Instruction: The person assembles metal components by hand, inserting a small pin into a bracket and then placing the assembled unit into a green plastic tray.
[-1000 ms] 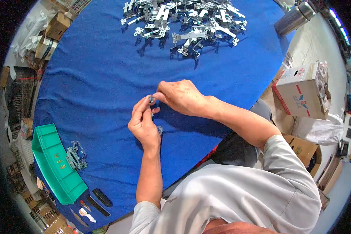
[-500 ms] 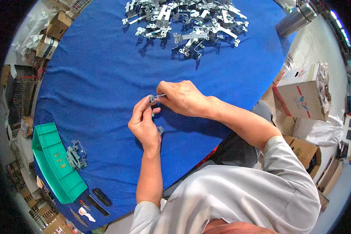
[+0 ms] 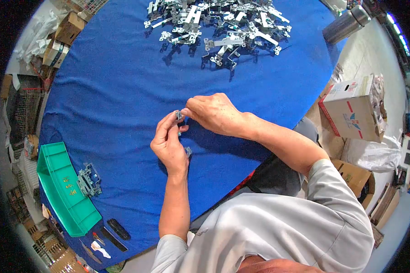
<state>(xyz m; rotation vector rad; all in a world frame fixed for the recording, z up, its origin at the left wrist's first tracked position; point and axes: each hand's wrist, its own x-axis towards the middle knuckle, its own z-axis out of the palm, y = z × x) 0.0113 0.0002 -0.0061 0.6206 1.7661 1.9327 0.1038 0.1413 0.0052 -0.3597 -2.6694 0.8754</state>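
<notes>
Metal part [image 3: 179, 115]: one, pinched in left hand [image 3: 169, 143]. Right hand [image 3: 214, 113] bunched just beside it, contents hidden. One green tray [image 3: 80, 217], near left.

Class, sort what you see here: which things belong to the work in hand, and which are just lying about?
Probably part of the work:
- small metal part held in the left hand
- piled metal pieces
- green tray holding brass-coloured bits

Apparently just lying about:
- metal flask
- printed carton
- white bag

metal pile [image 3: 225, 42] obstructs beyond hands [image 3: 216, 113]
</notes>
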